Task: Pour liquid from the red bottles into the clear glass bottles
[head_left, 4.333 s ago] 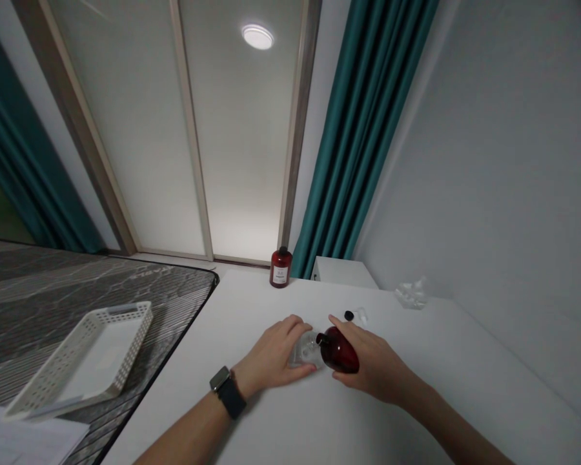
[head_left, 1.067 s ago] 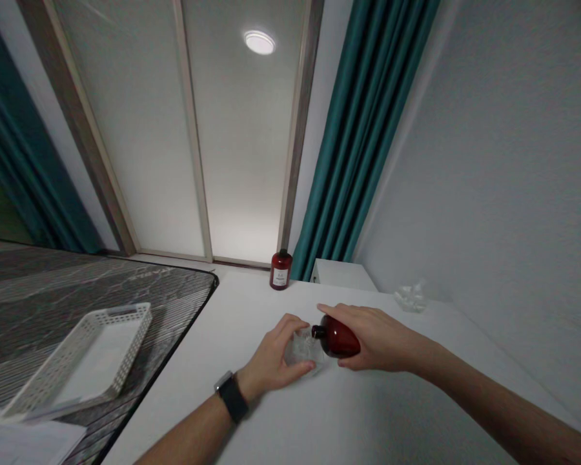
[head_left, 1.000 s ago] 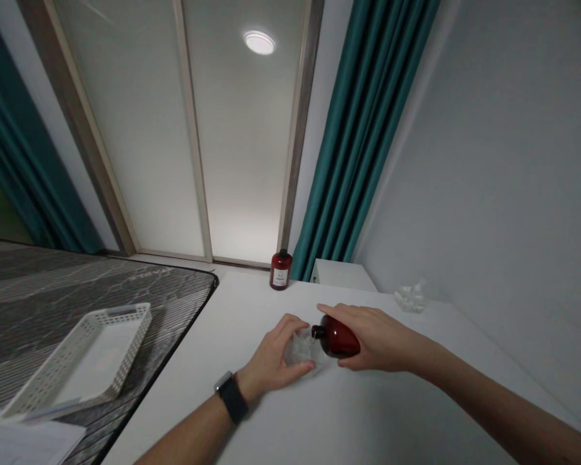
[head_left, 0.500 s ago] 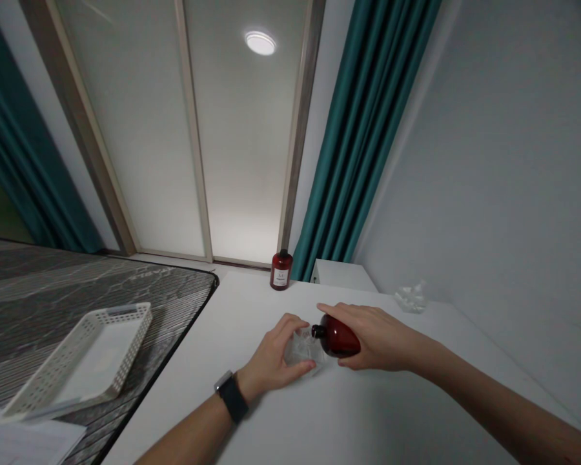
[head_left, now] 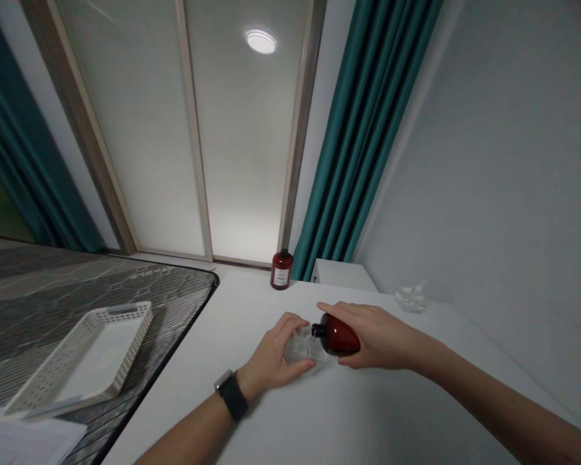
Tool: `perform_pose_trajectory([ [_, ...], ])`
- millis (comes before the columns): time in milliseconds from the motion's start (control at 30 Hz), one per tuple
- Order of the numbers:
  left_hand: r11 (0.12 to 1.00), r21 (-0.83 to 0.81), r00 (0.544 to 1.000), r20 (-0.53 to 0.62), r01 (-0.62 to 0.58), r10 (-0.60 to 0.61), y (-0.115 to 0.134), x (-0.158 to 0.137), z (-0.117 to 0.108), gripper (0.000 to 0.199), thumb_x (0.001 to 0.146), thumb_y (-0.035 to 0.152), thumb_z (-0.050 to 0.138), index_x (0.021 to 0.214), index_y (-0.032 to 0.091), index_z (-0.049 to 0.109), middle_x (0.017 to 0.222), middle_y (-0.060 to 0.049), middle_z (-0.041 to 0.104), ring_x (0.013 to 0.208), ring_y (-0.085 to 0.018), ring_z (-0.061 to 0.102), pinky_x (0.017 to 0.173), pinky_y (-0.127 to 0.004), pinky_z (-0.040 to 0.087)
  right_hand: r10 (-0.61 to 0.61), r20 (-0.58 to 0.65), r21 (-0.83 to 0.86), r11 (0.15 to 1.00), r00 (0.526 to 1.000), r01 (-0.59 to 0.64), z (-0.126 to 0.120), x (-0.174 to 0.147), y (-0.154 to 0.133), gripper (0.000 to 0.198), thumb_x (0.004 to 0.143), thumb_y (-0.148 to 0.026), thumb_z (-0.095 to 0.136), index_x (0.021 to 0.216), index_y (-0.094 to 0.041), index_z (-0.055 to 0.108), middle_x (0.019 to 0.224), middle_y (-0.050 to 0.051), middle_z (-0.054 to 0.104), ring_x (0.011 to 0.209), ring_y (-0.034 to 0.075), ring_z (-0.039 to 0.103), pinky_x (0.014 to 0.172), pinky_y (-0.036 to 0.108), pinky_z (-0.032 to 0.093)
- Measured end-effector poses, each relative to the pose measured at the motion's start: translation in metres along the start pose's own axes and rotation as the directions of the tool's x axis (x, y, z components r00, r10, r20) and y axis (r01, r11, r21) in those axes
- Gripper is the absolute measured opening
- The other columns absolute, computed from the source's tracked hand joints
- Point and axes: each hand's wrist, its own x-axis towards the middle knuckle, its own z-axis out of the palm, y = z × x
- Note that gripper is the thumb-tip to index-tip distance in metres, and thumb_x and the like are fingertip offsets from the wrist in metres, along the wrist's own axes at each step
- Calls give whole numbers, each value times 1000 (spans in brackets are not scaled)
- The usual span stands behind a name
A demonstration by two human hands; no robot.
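My left hand (head_left: 278, 355), with a dark watch on its wrist, curls around a clear glass container (head_left: 303, 347) on the white table (head_left: 252, 426). My right hand (head_left: 375, 336) grips a dark red-brown bottle (head_left: 337, 336). The bottle is tipped on its side, its uncapped neck pointing left over the glass container. Whether liquid is flowing out cannot be made out. A second red-brown bottle (head_left: 281, 270), upright with a black cap and white label, stands at the table's far edge.
A clear, crumpled-looking object (head_left: 411, 298) lies at the right back near the wall. On the left, a grey patterned surface (head_left: 174, 284) holds a white perforated basket (head_left: 126, 361) and white paper sheets (head_left: 33, 439). A white cabinet (head_left: 343, 274) stands behind the table.
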Motion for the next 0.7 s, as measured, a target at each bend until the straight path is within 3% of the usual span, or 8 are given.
perform_pose_trajectory([
  [700,1000,2,1000,3,-12,12,4,1,-1,51,87,46,68,126,21,49,114,-11,54,106,-28,55,91,-42,48,-8,-7,3,1000,1000,8,-2,-3,-2,87,73,-34,73,152,-25,37,135,11,61,117,34,61,98,44,46],
])
